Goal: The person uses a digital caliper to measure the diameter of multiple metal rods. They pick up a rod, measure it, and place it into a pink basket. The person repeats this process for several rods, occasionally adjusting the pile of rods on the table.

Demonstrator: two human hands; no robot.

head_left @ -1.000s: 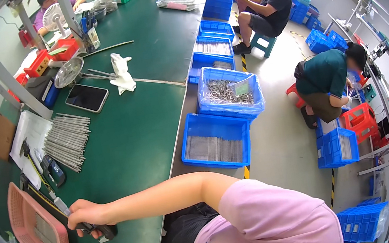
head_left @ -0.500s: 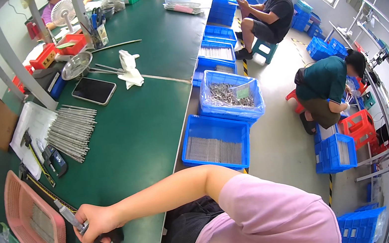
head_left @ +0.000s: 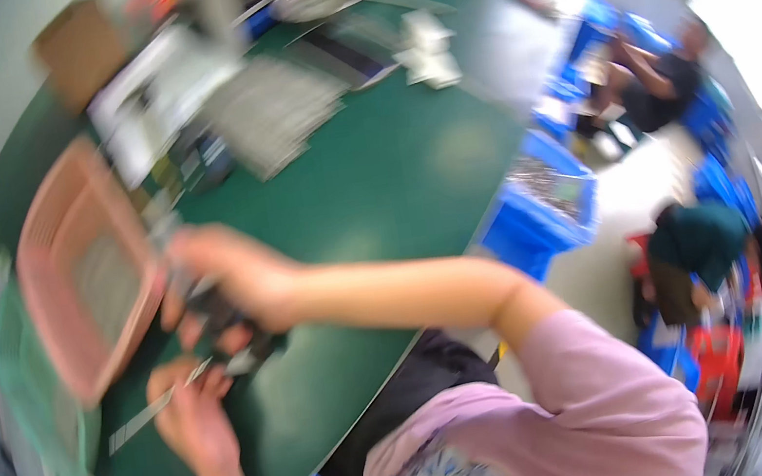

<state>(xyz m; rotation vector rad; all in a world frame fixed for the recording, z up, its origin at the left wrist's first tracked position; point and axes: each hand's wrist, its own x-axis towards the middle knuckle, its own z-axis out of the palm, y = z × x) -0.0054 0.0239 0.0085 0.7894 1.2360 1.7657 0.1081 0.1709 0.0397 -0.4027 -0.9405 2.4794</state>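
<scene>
Grey metal, a thin flat strip [head_left: 147, 418] lies slanted just above the green table [head_left: 393, 187], its upper end pinched in the fingers of the left hand [head_left: 193, 419], which close together on it near the table's front edge. Right above that end, the right hand [head_left: 230, 285] wraps shut around a dark tool [head_left: 236, 334] whose kind is too blurred to tell; its tip sits right at the held end of the strip, though whether they touch cannot be made out. The right forearm reaches across from a pink sleeve [head_left: 603, 402] at the lower right. Just left of both hands stands a tilted pink tray [head_left: 63, 285] with something grey inside, and beside it at the picture's left rim a pale green tray [head_left: 31, 399]. Farther back on the table lies a bundle of grey metal rods [head_left: 269, 112], a white crumpled cloth [head_left: 427, 49] and a brown cardboard box [head_left: 72, 48], all smeared by motion. Off the table's right edge stand blue crates [head_left: 539, 205], one holding small metal parts, and beyond them two people [head_left: 697, 240] sit on the floor area, well apart from the hands.
</scene>
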